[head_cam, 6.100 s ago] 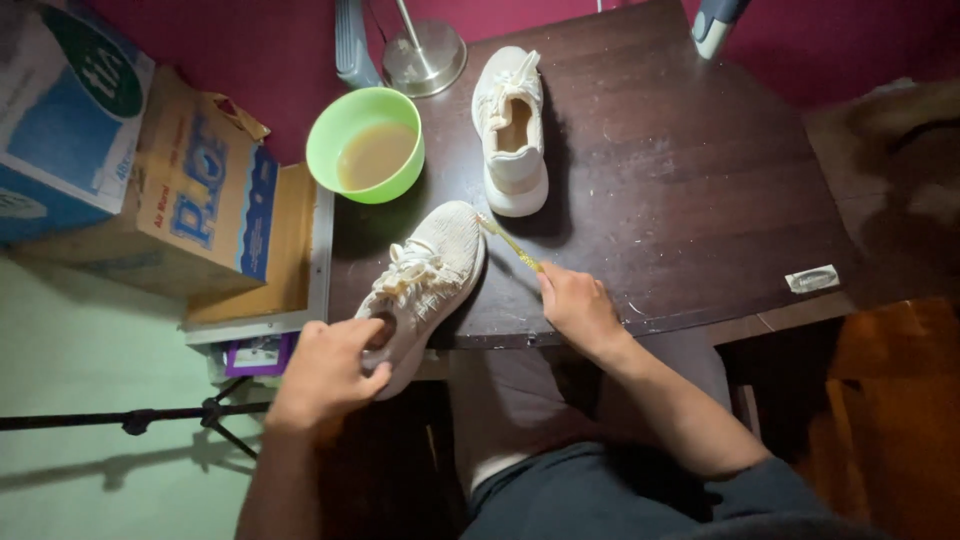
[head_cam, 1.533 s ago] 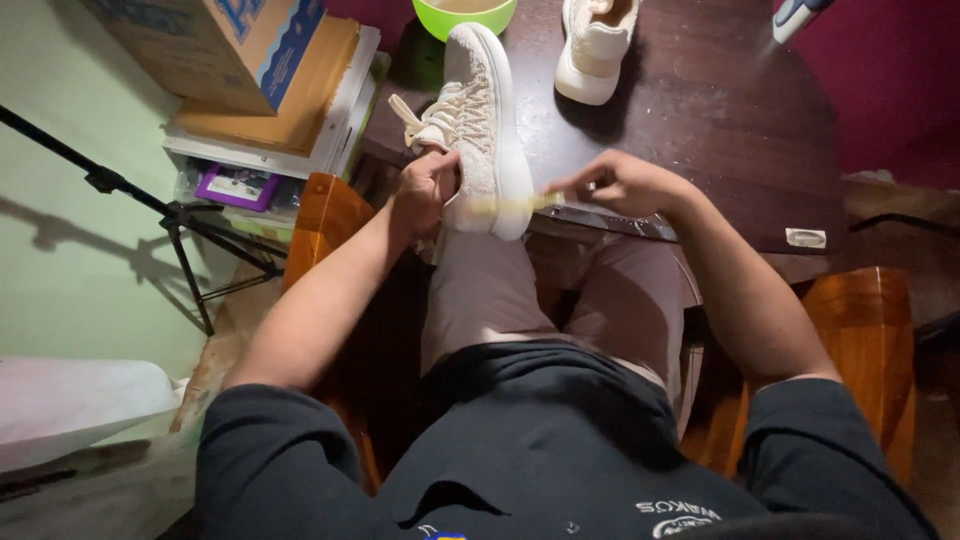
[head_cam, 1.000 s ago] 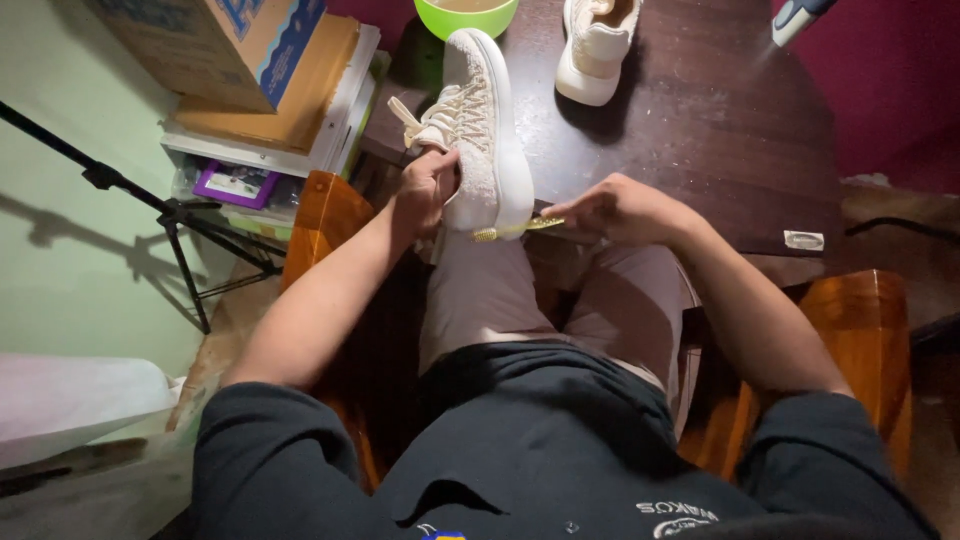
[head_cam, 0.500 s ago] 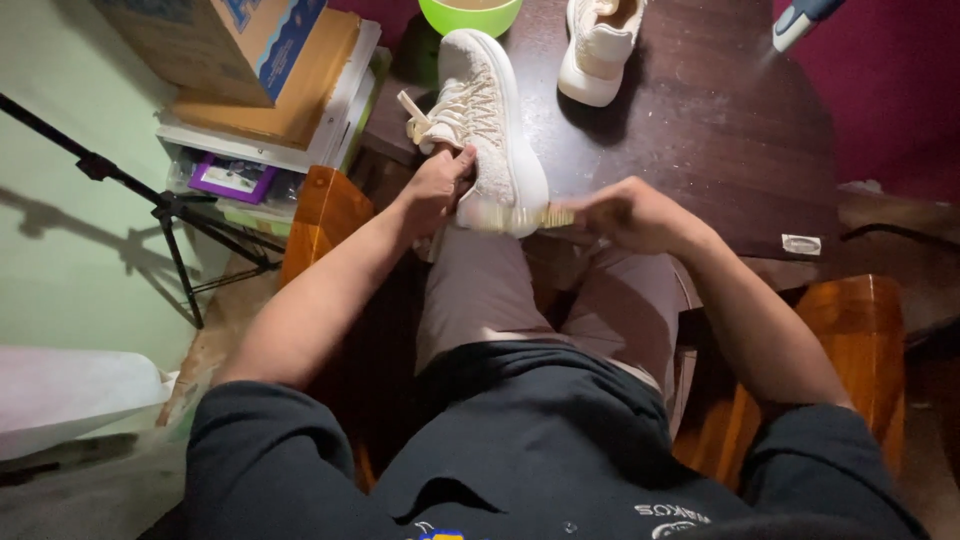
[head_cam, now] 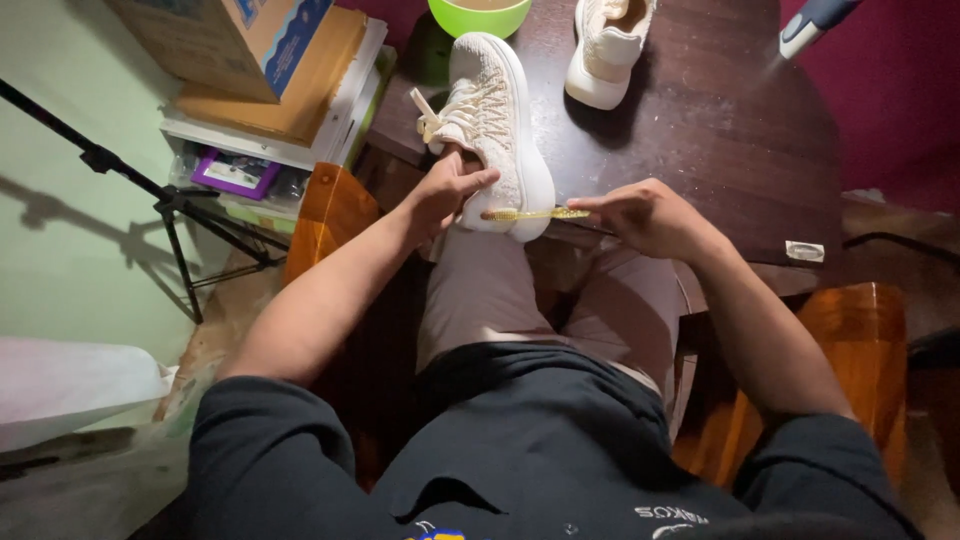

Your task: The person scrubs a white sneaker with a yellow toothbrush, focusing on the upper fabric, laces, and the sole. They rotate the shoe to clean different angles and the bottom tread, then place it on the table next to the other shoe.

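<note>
A cream knit sneaker (head_cam: pixel 495 120) lies on the dark wooden table (head_cam: pixel 720 130), its heel at the front edge. My left hand (head_cam: pixel 447 190) grips that heel end from the left. In my right hand (head_cam: pixel 640 215) is a yellow toothbrush (head_cam: pixel 530 213), and its head rests against the sneaker's white sole at the heel. The second cream sneaker (head_cam: pixel 608 45) stands farther back on the table, untouched.
A green bowl (head_cam: pixel 478 14) of brownish liquid sits at the table's far edge. Cardboard boxes (head_cam: pixel 240 40) and stacked items fill a shelf to the left. A black tripod (head_cam: pixel 170 200) stands on the left floor. Orange wooden chair arms (head_cam: pixel 850 340) flank my lap.
Compared with six seconds ago, my view has tipped down toward my lap. Over the last second the toothbrush has slid left and right along the sole at the heel; my left hand stays on the sneaker.
</note>
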